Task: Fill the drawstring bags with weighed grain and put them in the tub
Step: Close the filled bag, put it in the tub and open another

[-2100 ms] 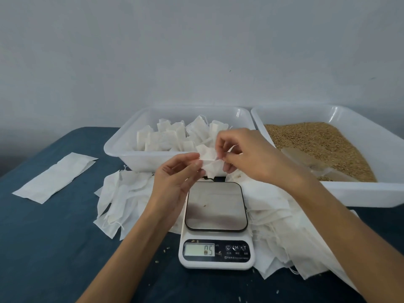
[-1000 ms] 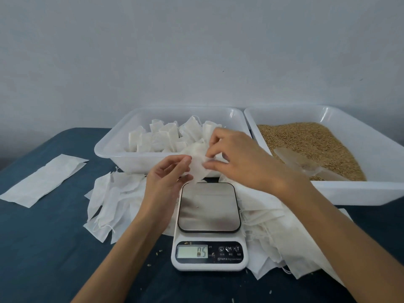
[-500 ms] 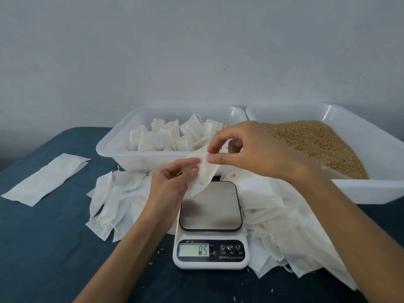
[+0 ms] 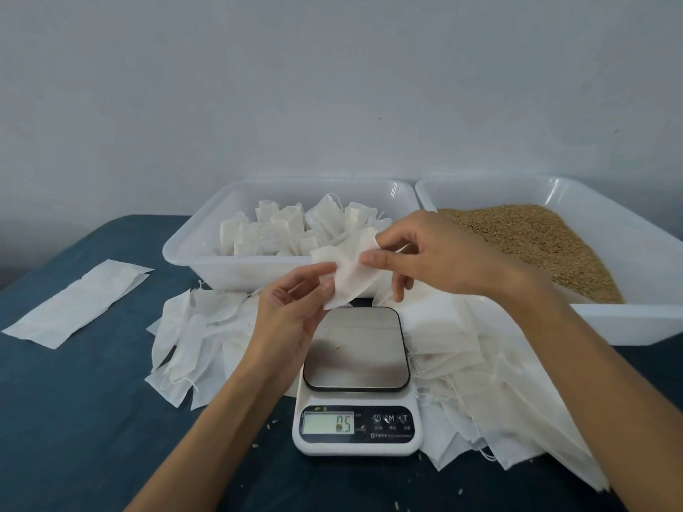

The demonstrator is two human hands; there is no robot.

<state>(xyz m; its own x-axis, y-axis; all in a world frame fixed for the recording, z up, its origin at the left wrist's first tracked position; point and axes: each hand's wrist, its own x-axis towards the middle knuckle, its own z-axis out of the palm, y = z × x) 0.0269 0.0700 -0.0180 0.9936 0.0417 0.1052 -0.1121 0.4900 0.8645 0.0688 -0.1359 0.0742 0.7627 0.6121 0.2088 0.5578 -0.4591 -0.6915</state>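
Since the earlier frame the small drawstring bag has been pulled flatter and wider between the two hands, and the right hand has drawn away to the right. The bag hangs in the air just above the far edge of the scale, empty as far as one can tell. The left hand pinches its near left edge between thumb and fingers; the right hand's fingers pinch the upper right edge. To do this well, the mouth probably needs finding and spreading, one layer per hand, before scooping any grain from the right tub. The left tub holds filled bags. Loose empty bags lie on the desk around the scale, which reads 0.5.
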